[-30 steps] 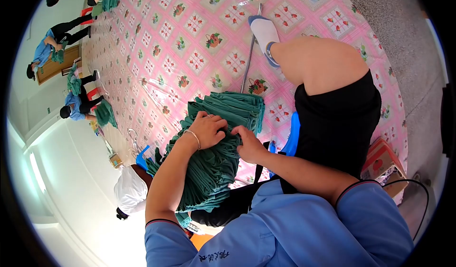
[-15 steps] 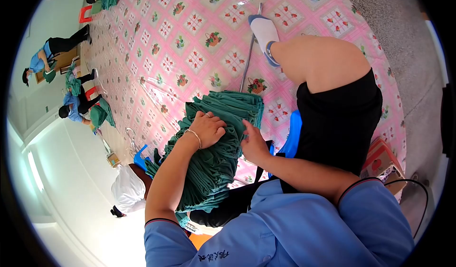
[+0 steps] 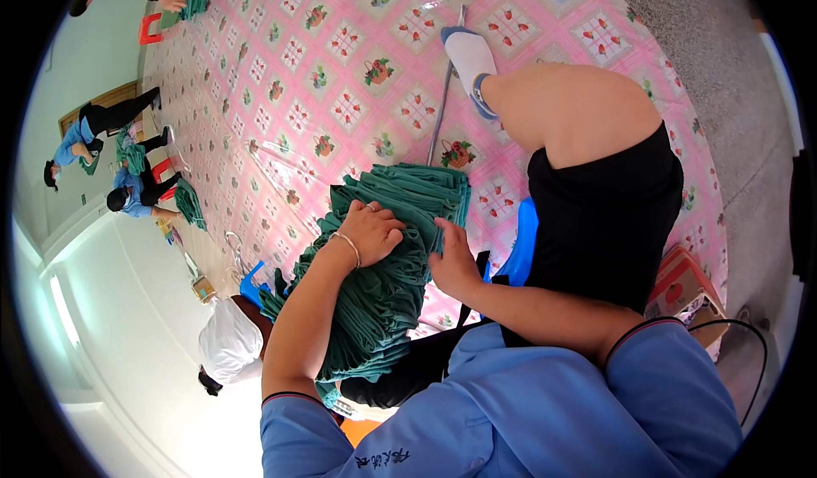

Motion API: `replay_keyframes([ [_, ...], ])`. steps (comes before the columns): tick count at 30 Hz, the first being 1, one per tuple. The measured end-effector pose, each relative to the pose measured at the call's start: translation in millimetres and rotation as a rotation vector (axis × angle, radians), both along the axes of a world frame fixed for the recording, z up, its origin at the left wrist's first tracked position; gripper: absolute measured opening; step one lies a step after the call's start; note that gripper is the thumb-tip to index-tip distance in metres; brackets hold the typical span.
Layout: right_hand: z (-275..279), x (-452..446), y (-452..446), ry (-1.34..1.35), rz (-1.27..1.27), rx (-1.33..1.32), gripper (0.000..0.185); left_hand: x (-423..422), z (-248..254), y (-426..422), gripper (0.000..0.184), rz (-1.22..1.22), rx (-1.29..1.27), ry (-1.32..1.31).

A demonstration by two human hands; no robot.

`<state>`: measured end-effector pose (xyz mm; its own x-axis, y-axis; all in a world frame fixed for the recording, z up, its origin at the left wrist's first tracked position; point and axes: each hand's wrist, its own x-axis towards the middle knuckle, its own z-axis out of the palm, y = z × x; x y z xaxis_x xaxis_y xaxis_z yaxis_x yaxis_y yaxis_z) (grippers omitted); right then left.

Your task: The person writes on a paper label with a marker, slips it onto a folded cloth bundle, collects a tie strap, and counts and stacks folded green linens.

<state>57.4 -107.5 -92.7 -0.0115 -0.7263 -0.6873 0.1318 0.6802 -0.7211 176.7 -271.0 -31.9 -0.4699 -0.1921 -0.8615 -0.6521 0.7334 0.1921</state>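
Note:
A thick stack of folded green cloths [image 3: 374, 316] lies across my lap, its many folded edges fanned out in rows. My left hand [image 3: 373, 233], wearing a ring and a bracelet, rests on top with its fingers bent into the folds and gripping the cloth. At the right edge of the stack, my right hand [image 3: 455, 264] has its fingers partly stretched, the index fingertip touching the cloth. Its thumb is hard to make out.
A pink patterned plastic sheet [image 3: 357, 70] covers the floor, with a thin metal rod [image 3: 441, 108] near my foot. Beside my leg are a blue stool [image 3: 521, 248] and a red cardboard box [image 3: 677, 278]. Several people handle green cloth at the left; someone in white [image 3: 230, 342] sits nearby.
My right hand has shifted very slightly left and down along the stack edge. My left hand stays in place. In the background, co-workers have moved their arms and cloth.

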Motion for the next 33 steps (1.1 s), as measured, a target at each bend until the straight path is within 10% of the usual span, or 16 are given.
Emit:
replay_keyframes([
  [33, -24.4, 4.9, 0.7, 0.028, 0.100, 0.076, 0.054, -4.5, -3.6, 3.1, 0.033, 0.075, 0.011, 0.066],
])
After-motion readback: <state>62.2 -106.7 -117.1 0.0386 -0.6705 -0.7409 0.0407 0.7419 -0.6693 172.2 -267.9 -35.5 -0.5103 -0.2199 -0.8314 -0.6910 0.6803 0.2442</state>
